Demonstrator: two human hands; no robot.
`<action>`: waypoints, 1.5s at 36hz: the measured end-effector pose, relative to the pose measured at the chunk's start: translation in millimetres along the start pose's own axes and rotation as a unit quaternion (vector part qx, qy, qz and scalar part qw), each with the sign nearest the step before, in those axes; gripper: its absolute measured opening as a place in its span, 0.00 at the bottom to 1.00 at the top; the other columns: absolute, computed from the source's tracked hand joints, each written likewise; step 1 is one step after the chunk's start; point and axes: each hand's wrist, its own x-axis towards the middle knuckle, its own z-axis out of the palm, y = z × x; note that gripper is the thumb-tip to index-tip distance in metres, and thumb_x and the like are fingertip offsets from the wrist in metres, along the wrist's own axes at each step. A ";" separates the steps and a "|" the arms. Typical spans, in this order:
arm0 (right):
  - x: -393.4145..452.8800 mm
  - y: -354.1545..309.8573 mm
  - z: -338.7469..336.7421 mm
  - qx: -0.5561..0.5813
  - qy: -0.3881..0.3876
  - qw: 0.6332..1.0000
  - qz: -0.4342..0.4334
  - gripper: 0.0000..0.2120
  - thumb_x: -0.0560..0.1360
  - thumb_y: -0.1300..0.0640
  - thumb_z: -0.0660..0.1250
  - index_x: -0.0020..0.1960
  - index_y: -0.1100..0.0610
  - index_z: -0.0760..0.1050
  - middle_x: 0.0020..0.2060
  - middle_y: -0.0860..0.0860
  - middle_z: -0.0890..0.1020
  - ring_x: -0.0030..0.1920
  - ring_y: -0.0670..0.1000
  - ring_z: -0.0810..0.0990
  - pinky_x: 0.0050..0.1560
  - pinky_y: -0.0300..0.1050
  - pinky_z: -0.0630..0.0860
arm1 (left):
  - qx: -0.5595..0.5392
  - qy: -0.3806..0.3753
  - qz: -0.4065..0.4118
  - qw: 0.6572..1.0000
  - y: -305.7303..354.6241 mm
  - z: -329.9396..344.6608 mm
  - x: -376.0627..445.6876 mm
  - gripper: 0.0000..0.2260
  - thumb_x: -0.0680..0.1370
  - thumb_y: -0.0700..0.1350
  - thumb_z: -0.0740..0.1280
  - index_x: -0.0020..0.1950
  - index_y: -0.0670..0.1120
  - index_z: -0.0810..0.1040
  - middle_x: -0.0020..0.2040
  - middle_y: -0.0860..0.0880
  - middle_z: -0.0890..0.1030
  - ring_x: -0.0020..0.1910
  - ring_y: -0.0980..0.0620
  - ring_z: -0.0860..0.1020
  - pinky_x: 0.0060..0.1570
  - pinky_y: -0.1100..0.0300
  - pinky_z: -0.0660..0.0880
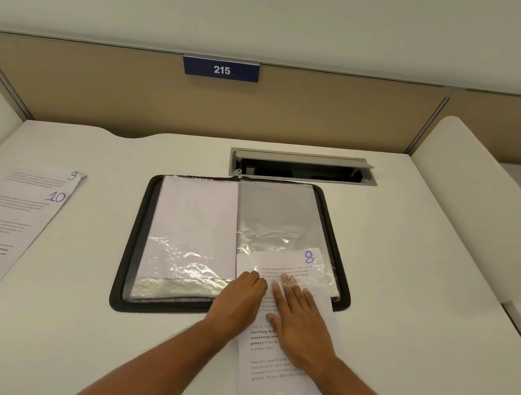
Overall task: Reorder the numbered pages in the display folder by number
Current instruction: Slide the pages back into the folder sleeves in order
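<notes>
Head view: a black-edged display folder lies open on a white desk, near its middle; the left-hand sleeve holds a blank-faced white sheet, its lower part glossy and wrinkled; the right-hand sleeve shows grey in its upper part; a printed page marked 8 in blue ink at its top right corner sits partly inside that sleeve, the top under the clear plastic, the lower part out over the folder's near edge and onto the desk; the left hand lies flat at the foot of the folder beside the spine, fingers straight and pressed together, tips on the sleeve's near edge; the right hand lies flat on page 8, fingers straight and slightly spread, the longest fingertip under the plastic; whether the left fingers pinch the plastic cannot be told; at the desk's left edge lie two overlapping printed sheets, page 9 beneath and page 10 on top, well apart from the folder; behind the folder a grey cable hatch stands open in the desk; a blue plate reading 215 hangs on the beige partition.
</notes>
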 end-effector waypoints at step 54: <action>7.5 23.4 10.8 0.038 0.049 0.997 -0.051 0.31 0.86 0.40 0.41 0.84 0.54 0.47 0.83 0.48 0.51 0.82 0.47 0.51 0.79 0.47 0.48 | 0.005 0.076 0.005 0.997 8.8 -0.8 -2.6 0.09 0.73 0.40 0.77 0.46 0.46 0.77 0.42 0.49 0.78 0.38 0.51 0.77 0.37 0.61 0.77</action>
